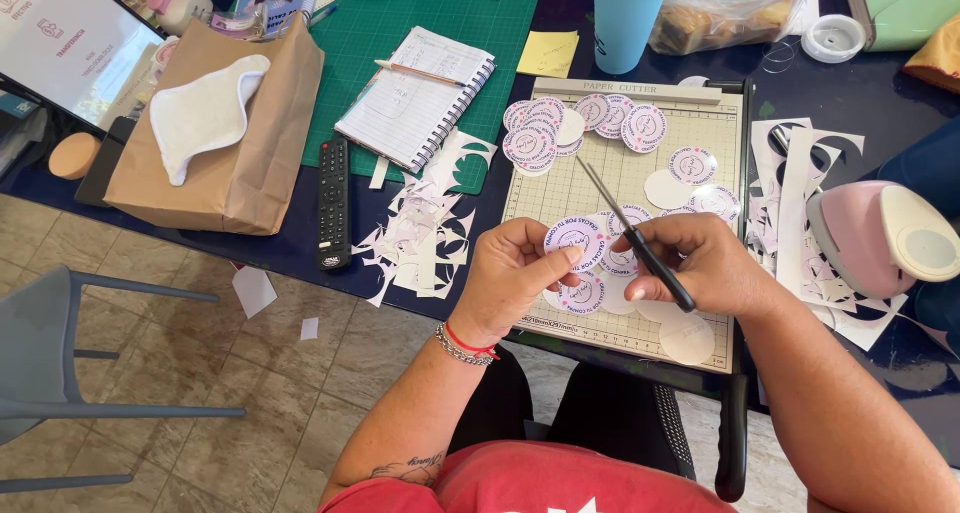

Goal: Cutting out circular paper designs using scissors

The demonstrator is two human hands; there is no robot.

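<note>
My left hand [512,278] pinches a round white sticker [577,239] with pink and purple print between thumb and fingers. My right hand [700,263] grips black-handled scissors [628,231], the blades pointing up and left, just right of the sticker. Both hands hover over the near part of a paper cutter board [720,123] with a grid. Several more round stickers [560,128] lie in a pile at the board's far left, others [700,178] are scattered over its right and under my hands.
Paper offcuts [420,228] lie left of the board, more offcuts [800,203] to its right beside a pink circle punch [880,235]. A remote [333,203], spiral notebook [415,98], brown bag [225,123], blue cup [625,18] and a bag of bread [730,8] surround it. A grey chair [40,353] stands left.
</note>
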